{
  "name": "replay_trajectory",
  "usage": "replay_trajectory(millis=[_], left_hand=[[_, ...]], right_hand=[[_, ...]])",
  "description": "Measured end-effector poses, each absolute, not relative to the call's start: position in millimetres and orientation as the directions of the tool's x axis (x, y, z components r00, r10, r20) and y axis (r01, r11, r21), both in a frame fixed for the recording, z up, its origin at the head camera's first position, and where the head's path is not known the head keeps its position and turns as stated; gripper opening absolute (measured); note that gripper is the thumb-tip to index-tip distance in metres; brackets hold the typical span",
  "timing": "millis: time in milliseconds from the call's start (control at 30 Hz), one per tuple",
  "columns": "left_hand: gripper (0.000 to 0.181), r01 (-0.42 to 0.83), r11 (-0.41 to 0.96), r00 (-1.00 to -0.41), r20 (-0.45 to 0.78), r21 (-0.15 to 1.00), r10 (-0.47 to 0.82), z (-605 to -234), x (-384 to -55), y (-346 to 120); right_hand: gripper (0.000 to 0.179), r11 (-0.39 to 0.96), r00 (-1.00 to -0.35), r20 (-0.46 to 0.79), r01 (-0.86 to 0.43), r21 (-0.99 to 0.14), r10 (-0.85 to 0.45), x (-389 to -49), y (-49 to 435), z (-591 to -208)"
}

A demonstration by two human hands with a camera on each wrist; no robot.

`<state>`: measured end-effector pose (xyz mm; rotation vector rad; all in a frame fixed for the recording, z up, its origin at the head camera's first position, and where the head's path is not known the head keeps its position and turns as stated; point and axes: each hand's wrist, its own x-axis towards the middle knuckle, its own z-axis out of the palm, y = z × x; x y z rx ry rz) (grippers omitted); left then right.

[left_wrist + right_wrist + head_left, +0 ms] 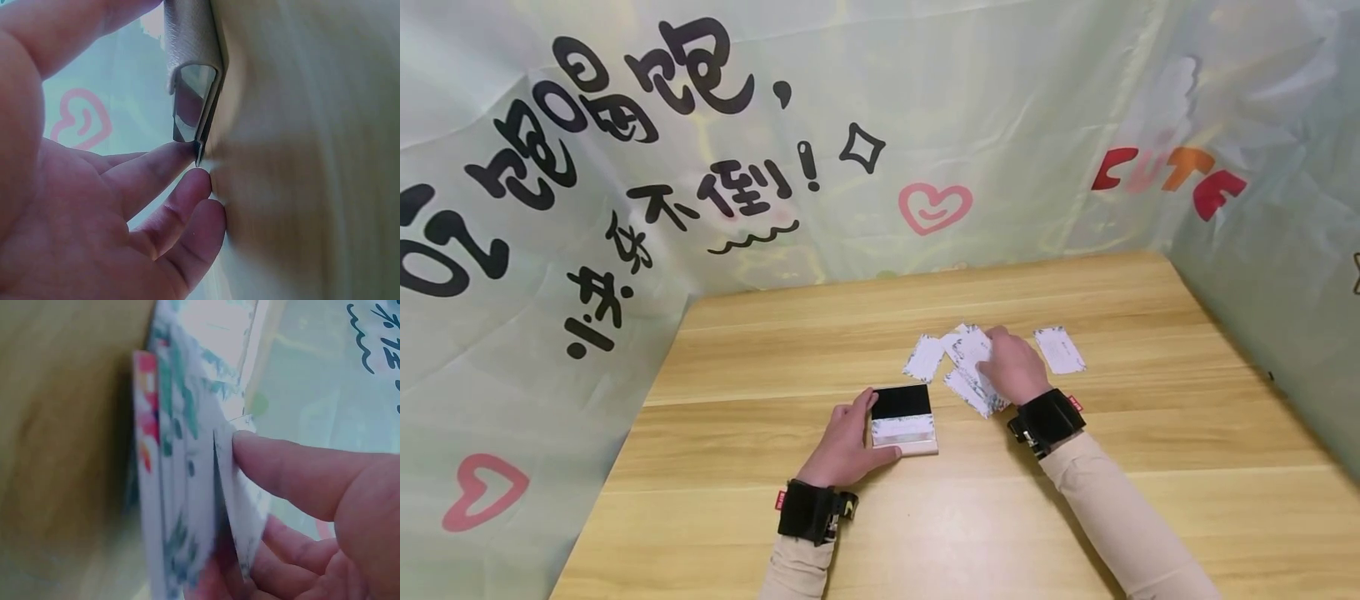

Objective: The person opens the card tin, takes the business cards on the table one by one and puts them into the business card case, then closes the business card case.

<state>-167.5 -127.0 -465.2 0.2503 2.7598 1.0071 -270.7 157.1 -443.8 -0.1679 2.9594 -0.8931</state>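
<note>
A business card case (901,402) lies open on the table, with a black upper part and a white floral card in its lower part. My left hand (847,443) grips the case from its left side, thumb at the near edge and a finger at the far corner. In the left wrist view, fingertips touch the end of the case (195,37). To the right, my right hand (1017,368) is over a loose pile of white floral cards (967,387). Its thumb and fingers pinch a card (240,500), which tilts away from the others beside it.
One card (923,358) lies at the left of the pile, and another card (1060,350) lies apart, right of my right hand. A printed cloth (1030,125) hangs behind and along both sides of the wooden table (760,358).
</note>
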Motion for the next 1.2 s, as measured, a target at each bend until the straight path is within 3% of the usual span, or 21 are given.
replay_trajectory(millis=[233, 400, 600, 833, 1000, 1200], left_hand=[[0.101, 0.093, 0.755, -0.965, -0.127, 0.649, 0.228, -465.1, -167.4, -127.2], [0.101, 0.086, 0.755, -0.967, -0.13, 0.65, 0.221, -466.6, -167.3, -126.6], [0.101, 0.085, 0.754, -0.967, -0.129, 0.652, 0.22, -466.7, -168.4, -126.8], [0.101, 0.086, 0.758, -0.967, -0.13, 0.647, 0.221, -466.6, -169.9, -127.9], [0.101, 0.089, 0.763, -0.967, -0.127, 0.64, 0.219, -466.7, -170.5, -128.1], [0.101, 0.081, 0.771, -0.969, -0.13, 0.632, 0.209, -467.1, -170.9, -126.9]], right_hand=[[0.026, 0.843, -0.993, 0.043, -0.119, -0.524, -0.114, -272.0, 156.4, -445.2], [0.028, 0.83, -0.989, -0.01, -0.12, -0.545, -0.149, -272.4, 155.0, -445.4], [0.027, 0.789, -0.957, -0.069, -0.191, -0.583, -0.282, -274.7, 150.0, -446.8], [0.029, 0.632, -0.851, -0.079, -0.319, -0.707, -0.519, -267.2, 140.8, -445.5], [0.03, 0.543, -0.782, -0.023, -0.411, -0.732, -0.623, -261.9, 128.6, -443.4], [0.007, 0.471, -0.733, 0.096, -0.526, -0.708, -0.674, -257.4, 118.6, -444.5]])
